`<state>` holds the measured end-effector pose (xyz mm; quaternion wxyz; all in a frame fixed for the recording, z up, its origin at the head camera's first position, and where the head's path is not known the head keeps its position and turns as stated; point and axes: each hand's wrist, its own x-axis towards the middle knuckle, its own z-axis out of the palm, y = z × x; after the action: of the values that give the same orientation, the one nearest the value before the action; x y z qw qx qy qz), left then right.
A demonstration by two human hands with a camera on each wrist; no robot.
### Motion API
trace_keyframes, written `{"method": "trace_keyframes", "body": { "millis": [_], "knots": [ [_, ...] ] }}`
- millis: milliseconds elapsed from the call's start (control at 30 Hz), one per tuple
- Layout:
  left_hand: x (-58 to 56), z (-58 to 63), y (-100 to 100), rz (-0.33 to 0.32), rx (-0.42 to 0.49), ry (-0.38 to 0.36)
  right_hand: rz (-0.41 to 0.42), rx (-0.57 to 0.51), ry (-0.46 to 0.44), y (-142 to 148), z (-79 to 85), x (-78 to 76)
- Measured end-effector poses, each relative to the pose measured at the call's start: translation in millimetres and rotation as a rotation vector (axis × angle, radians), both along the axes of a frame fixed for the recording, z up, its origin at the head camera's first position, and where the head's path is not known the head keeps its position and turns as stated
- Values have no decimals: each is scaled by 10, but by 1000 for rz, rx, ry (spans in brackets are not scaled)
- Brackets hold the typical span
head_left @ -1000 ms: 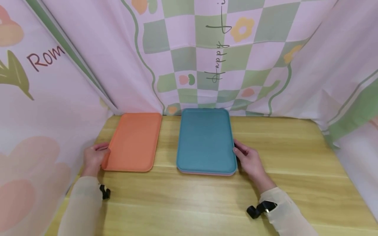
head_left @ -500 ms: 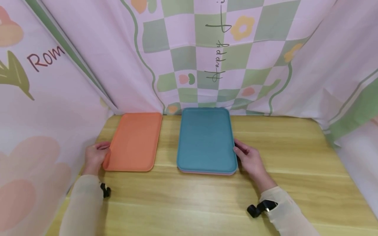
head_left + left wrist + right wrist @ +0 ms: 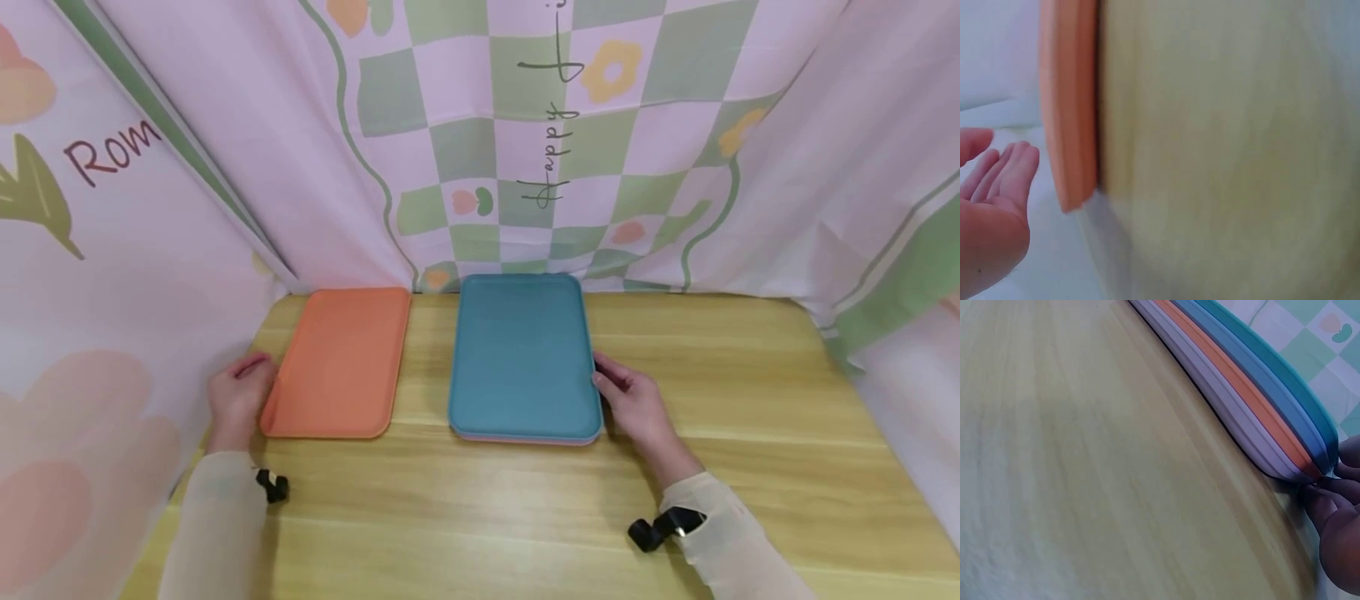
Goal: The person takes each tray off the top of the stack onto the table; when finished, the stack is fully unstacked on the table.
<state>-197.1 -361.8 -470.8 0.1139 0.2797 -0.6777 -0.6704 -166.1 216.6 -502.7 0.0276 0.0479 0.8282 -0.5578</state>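
Observation:
My left hand (image 3: 242,398) is just left of the orange tray (image 3: 337,362), by its near left edge. In the left wrist view, the fingers (image 3: 1013,175) are loosely bent, hold nothing and stand apart from the tray's rim (image 3: 1069,112). My right hand (image 3: 636,408) grips the right edge of a stack of trays (image 3: 525,358), teal on top. The right wrist view shows blue, orange and lilac trays (image 3: 1229,412) below the teal one. Thumb (image 3: 1322,506) and fingertips meet the stack at its corner, with the fingers partly out of frame.
Both tray groups rest on a wood-grain table (image 3: 480,517) with a strip of bare wood between them. A patterned curtain (image 3: 525,150) hangs right behind their far edges, and another cloth (image 3: 112,333) closes the left side. A black strap sits on each wrist.
My left hand has let go of the orange tray's left edge and drawn slightly to the left. The right hand and the stack have stayed in place.

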Motion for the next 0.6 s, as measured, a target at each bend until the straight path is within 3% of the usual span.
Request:
{"method": "trace_keyframes", "body": {
  "millis": [67, 100, 167, 367, 600],
  "knots": [
    [21, 22, 43, 4, 28, 13, 1, 15, 2, -4, 2, -1],
    [29, 26, 72, -12, -70, -25, 1, 22, 3, -6, 2, -2],
    [42, 52, 131, -59, -62, -30, 0, 33, 7, -4, 6, -4],
    [57, 86, 301, -225, -187, -79, 10, 61, 16, 1, 21, -10],
    [41, 111, 539, -364, -214, -42, 15, 97, 21, 2, 52, -9]
  ]
}}
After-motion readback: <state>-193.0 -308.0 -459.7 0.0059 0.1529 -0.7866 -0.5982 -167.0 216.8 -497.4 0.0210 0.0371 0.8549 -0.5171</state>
